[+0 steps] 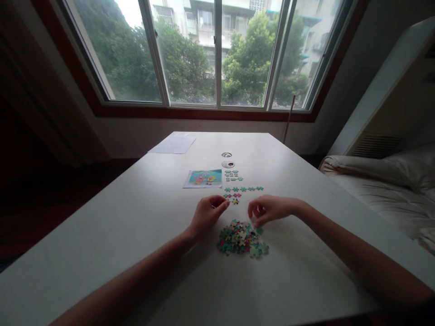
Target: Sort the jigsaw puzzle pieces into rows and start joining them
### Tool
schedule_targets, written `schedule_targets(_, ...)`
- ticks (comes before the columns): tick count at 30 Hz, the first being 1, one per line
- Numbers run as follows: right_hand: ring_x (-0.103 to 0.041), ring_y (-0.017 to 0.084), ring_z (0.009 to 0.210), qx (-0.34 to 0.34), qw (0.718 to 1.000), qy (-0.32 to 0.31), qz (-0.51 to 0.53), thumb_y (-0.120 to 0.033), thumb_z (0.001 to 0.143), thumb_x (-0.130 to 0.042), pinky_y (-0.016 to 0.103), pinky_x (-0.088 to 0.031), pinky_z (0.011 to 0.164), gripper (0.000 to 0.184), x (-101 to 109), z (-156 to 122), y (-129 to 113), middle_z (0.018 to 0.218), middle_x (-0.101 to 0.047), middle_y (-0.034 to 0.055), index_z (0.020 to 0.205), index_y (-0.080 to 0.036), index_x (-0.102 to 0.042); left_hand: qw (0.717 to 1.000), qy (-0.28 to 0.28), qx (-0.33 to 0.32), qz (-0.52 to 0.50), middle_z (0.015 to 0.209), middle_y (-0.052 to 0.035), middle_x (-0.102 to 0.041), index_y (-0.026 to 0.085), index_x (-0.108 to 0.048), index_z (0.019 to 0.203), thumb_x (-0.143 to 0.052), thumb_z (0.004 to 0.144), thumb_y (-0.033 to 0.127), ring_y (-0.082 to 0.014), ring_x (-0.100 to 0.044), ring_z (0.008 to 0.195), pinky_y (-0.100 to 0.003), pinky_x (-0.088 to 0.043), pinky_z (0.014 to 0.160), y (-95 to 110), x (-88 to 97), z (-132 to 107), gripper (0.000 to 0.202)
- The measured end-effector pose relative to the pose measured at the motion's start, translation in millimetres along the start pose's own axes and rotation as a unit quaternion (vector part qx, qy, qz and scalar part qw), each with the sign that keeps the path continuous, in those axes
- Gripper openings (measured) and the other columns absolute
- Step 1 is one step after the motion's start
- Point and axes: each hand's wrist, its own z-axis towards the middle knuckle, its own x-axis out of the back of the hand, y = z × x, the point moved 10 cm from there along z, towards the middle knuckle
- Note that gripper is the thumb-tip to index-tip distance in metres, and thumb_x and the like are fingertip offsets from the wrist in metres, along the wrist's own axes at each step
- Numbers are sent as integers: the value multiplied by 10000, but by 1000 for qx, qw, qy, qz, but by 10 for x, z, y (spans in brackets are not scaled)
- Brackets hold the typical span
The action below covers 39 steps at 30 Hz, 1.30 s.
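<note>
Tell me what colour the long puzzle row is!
Those puzzle pieces look bluish green, in the head view.

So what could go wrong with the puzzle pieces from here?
The right hand is close to the pile, so a brush might scatter loose pieces. The left hand is beside the nearest laid-out pieces and could nudge them. Pieces overlap in the pile, so some may be overlooked.

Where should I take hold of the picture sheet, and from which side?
Best pinch the near left corner of the picture sheet, likely with the nearer left hand, coming from the left. It looks thin and lies flat, so a corner should lift easiest, while puzzle pieces sit close off its right side.
</note>
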Motion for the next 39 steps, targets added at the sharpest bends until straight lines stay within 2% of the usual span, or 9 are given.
schedule_targets(3, -490, 86, 571, -14, 1000, -15, 3, -360, 618, -683, 174, -370, 503, 333, -106, -138, -8, 642, -557, -25, 896, -186, -630, 1000, -2, -8, 5, 653, -39, -627, 123, -642, 695, -541, 742, 363, -148, -540, 608, -242, -416, 572, 19, -20, -8, 265)
schedule_targets(8, -483, 86, 580, -8, 1000, 5, 18, -302, 616, -684, 177, -364, 511, 269, -88, -172, -22, 646, -554, -28, 853, -184, -638, 1000, -7, -16, 7, 638, -39, -621, 121, -643, 696, -541, 738, 362, -140, -530, 587, -235, -410, 546, 55, -56, -24, 266)
schedule_targets(13, -422, 64, 538, 0, 991, 3, 133, -296, 668, -642, 181, -333, 495, 179, -79, -142, -81, 589, -484, -47, 744, -143, -585, 1000, -12, -14, 5, 631, -37, -616, 118, -639, 692, -548, 733, 356, -136, -526, 581, -233, -410, 544, 72, -67, -32, 258)
schedule_targets(16, -401, 55, 522, 2, 968, 45, 245, -308, 675, -641, 182, -311, 482, 205, -49, -84, -82, 576, -454, -59, 719, -136, -538, 999, -37, -25, 7, 629, -34, -613, 120, -635, 688, -539, 745, 337, -133, -523, 582, -224, -406, 536, 113, -125, -56, 244)
schedule_targets(21, -461, 62, 546, -11, 901, 189, 391, -334, 638, -670, 200, -348, 520, 256, 17, -9, 24, 636, -540, -31, 718, -141, -522, 993, -95, -62, 32, 630, -26, -625, 139, -656, 706, -534, 752, 296, -119, -507, 561, -203, -391, 503, 231, -293, -135, 204)
schedule_targets(24, -453, 57, 520, -27, 869, 220, 443, -339, 600, -695, 199, -334, 500, 282, -38, 17, 28, 616, -543, -33, 702, -145, -516, 993, -98, -64, 17, 643, -27, -636, 140, -663, 729, -537, 757, 301, -117, -514, 563, -202, -390, 505, 261, -314, -150, 206)
schedule_targets(26, -439, 56, 506, -35, 861, 230, 453, -344, 589, -702, 197, -317, 483, 289, -59, 19, 17, 575, -510, -47, 690, -147, -515, 994, -95, -60, -2, 658, -33, -642, 137, -663, 740, -546, 756, 316, -122, -528, 575, -206, -396, 516, 258, -302, -144, 215)
schedule_targets(33, -419, 45, 494, -31, 894, 208, 396, -329, 634, -681, 190, -287, 473, 258, -93, 32, -36, 556, -483, -60, 685, -145, -508, 994, -79, -37, -72, 670, -40, -620, 123, -631, 713, -574, 736, 334, -134, -538, 619, -229, -419, 568, 189, -229, -92, 220)
schedule_targets(39, -435, 48, 513, -52, 901, 239, 357, -357, 664, -648, 192, -327, 486, 263, 6, -4, -27, 621, -531, -28, 746, -126, -557, 992, -74, -32, -94, 633, -20, -581, 121, -614, 687, -586, 726, 302, -115, -503, 595, -221, -396, 559, 173, -210, -63, 188)
